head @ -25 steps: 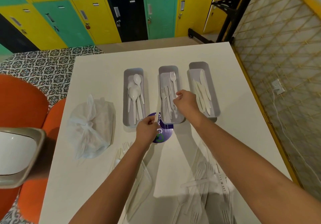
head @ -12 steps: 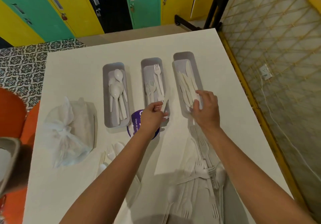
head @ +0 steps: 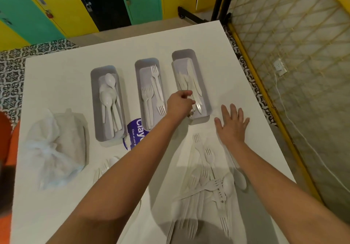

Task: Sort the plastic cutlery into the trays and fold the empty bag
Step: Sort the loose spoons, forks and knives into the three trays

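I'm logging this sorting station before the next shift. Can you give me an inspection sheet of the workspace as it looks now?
Surface: white table, mostly bare at the far end.
Job's things: spoon tray, fork tray, knife tray; unsorted cutlery pile near the person.
Clutter: tied plastic bag; purple round sticker.
Hands: left hand closed on a knife at the knife tray; right hand open, flat on the table.
Cables: white cord from wall socket.
Surroundings: lockers, lattice wall.

Grey trays [head: 206,100], white cutlery [head: 209,183]
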The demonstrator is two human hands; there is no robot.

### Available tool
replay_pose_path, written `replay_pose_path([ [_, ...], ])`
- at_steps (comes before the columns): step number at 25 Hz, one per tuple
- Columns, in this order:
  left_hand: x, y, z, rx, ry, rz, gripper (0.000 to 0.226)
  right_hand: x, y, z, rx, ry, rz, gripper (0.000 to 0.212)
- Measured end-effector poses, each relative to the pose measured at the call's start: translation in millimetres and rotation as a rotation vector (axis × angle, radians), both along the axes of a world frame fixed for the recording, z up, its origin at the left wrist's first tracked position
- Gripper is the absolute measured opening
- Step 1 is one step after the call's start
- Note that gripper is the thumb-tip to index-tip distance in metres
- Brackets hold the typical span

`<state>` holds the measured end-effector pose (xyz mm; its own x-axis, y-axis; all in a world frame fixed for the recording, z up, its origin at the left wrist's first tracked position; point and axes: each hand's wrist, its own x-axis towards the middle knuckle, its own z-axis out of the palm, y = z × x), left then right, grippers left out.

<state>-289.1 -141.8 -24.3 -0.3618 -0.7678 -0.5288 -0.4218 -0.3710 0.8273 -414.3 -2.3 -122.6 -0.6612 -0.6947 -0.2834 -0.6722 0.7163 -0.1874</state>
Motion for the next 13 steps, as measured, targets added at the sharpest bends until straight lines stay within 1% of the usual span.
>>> replay_pose_path([
  [3, -6.2, -0.3, -1.7, -0.19, -0.076, -0.131, 0.039, 0.6, -1.0, 0.4, -0.001, -0.011, -0.004, 0.055],
  [6, -2.0, 11.0, -6.2, -0.265, -0.109, -0.184, 0.036, -1.2, -1.2, 0.1, 0.025, -0.017, -0.005, 0.056],
  [10, 21.1, 34.8, -4.9, -0.26, -0.048, -0.104, 0.027, -2.6, -1.8, 4.7, 0.037, -0.036, 0.001, 0.056],
  [13, 45.4, 56.4, -15.3, -0.225, -0.089, -0.129, 0.023, -4.5, -3.7, 12.3, 0.031, -0.109, -0.016, 0.056],
])
